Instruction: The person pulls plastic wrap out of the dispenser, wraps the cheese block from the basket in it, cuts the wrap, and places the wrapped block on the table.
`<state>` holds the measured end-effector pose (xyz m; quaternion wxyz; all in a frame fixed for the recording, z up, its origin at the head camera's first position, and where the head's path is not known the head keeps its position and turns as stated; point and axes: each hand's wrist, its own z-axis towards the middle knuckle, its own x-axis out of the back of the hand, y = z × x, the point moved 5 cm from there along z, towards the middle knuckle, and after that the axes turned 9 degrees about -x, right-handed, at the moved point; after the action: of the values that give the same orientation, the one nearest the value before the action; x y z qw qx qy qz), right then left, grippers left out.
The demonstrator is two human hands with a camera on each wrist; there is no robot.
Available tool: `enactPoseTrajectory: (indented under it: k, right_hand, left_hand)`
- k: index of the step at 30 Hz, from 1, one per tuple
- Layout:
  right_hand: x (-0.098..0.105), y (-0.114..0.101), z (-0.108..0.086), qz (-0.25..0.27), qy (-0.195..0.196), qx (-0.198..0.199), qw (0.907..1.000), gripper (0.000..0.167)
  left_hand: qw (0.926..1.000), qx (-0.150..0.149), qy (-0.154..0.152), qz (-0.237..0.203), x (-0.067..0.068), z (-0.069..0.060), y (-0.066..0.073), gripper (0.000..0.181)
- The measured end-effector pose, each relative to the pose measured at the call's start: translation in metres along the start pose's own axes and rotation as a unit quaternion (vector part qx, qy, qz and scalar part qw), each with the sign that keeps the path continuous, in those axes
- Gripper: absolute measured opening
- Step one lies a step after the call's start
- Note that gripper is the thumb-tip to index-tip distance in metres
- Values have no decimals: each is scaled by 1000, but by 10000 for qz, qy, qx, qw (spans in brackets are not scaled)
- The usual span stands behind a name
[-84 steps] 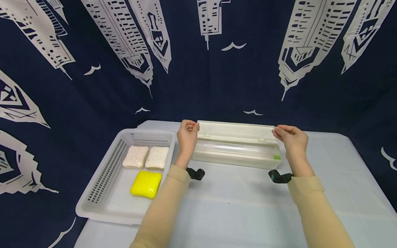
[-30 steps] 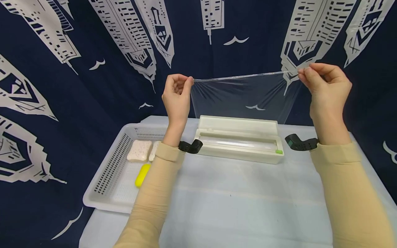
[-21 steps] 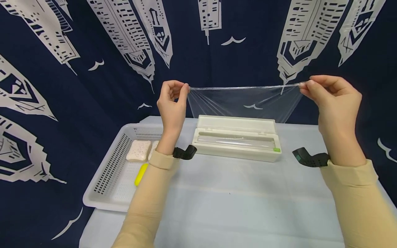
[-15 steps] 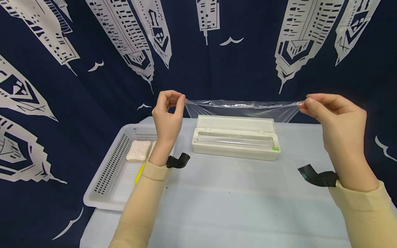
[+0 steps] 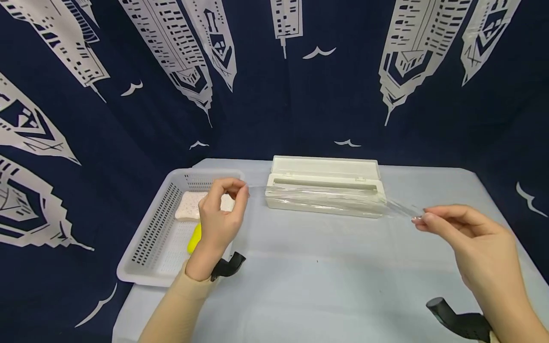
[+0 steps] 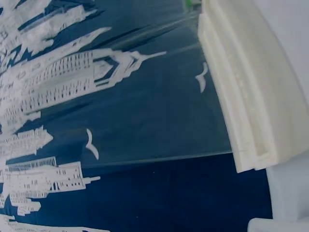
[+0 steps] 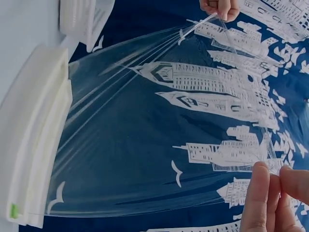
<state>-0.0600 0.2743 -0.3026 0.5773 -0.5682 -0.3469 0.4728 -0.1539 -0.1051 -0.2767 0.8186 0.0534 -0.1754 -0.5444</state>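
Observation:
A cream plastic-wrap box (image 5: pixel 326 165) with its lid raised stands at the back of the table; it also shows in the left wrist view. Clear plastic wrap (image 5: pixel 326 196) crosses low in front of the box, its edge bunched and creased. At the film's left end my left hand (image 5: pixel 220 216) pinches a corner between thumb and fingers, above the basket's right side. My right hand (image 5: pixel 476 243) pinches the other corner, to the right of the box and nearer me. In the right wrist view, the wrap (image 7: pixel 120 130) spreads from the box toward both hands.
A white perforated basket (image 5: pixel 146 228) stands at the left. Inside are pale speckled blocks like sponges (image 5: pixel 188 206) and a yellow one (image 5: pixel 194 238), partly hidden by my left hand. A navy printed curtain (image 5: pixel 257 119) hangs behind the pale tabletop (image 5: pixel 317 281).
Both hands first pinched the film at the box, then raised it high. Since then they have come down and toward me, and the stretched wrap has sunk across the box front.

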Motion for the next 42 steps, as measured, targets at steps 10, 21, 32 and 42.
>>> enactPoseTrajectory:
  k: [10,21,32,42]
  right_hand:
    - [29,56,-46,-2041,103,-1618,9654,24]
    - [26,128,-77,-2150,-455,-3113,9246,30]
    - [28,178,-95,-2440,-752,-3572,8985,51]
    - [35,210,-98,-3443,-837,-3650,8609,53]
  left_hand:
    - [9959,-545,-576,-429,14,-61,25,25]
    - [9689,-138,-2249,-1021,10,-132,26,11]
    - [9278,858,-3573,-639,-2,-190,17,23]
    - [8910,1297,-4334,-380,-12,-229,8,22]
